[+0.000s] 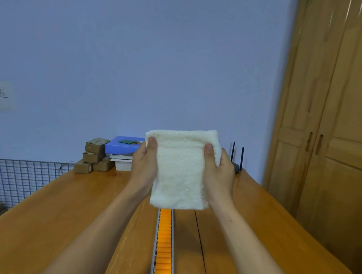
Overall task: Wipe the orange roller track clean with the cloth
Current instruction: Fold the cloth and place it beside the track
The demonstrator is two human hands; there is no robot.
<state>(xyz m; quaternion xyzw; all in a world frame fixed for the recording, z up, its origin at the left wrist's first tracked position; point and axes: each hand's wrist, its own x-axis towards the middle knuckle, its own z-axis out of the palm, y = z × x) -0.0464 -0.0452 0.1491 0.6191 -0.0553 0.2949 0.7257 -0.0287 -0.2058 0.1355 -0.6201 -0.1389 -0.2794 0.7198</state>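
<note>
Left hand (pixel 145 164) and right hand (pixel 218 171) each pinch a top corner of the cream cloth (pixel 181 168), thumbs in front, holding it up off the wooden table (pixel 54 214). The orange roller track (pixel 164 246) runs straight below the cloth's bottom edge, with bare tabletop either side.

Cream cloth (pixel 181 170), orange roller track (pixel 164 246), perhaps grey-railed

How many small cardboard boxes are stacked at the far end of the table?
4 show. One tilted on top, one under it, and two on the table: left and right. More may hide behind the pile or the left hand.
</note>
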